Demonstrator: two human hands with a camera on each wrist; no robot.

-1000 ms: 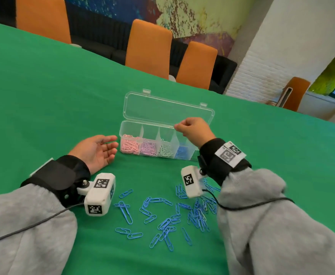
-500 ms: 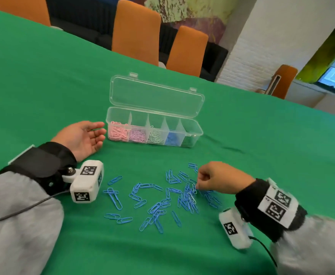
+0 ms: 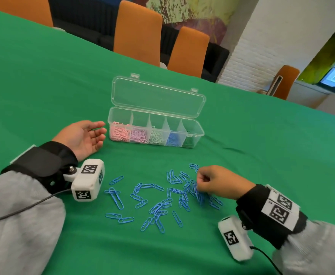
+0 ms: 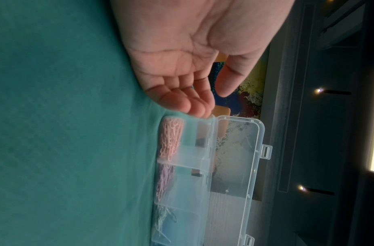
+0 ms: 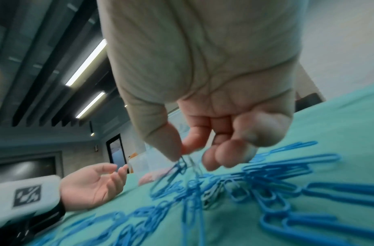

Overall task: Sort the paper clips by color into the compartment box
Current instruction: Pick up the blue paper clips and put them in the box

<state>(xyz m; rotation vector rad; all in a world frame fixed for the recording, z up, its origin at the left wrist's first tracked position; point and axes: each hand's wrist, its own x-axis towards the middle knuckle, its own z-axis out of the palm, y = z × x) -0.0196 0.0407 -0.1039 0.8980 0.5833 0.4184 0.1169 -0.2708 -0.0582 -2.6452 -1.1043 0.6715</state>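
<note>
My right grip point(image 3: 209, 180) sits low over the thick end of the blue paper clips point(image 3: 162, 197) scattered on the green table point(image 3: 262, 155), thumb and forefinger pinched together on what the right wrist view shows as one or two clips point(image 5: 177, 168) hanging from the fingertips point(image 5: 171, 149); motion blur keeps me from counting them. The rest of the pile spreads to the left of this grip and under it, many clips overlapping or crossed. The compartment box point(image 3: 199, 133) stands open beyond and to the left of the right grip, lid tilted back, with pink, lilac, pale and blue clips in four cells and a dark-looking fifth cell nearest my right side. My left grip point(image 3: 83, 138) lies palm up and relaxed on the table, holding nothing, its fingertips just beside the pink end of the box. The main risk I see is snagging: the clips below the pinch look tangled, so lifting may drag a chain of them up, and they could drop short of the box or fall into the wrong cell. The blue cell is narrow and sits between the pale one and the dark one, so a loose release from above could spill across a divider. A thin pinch may also slip.
</note>
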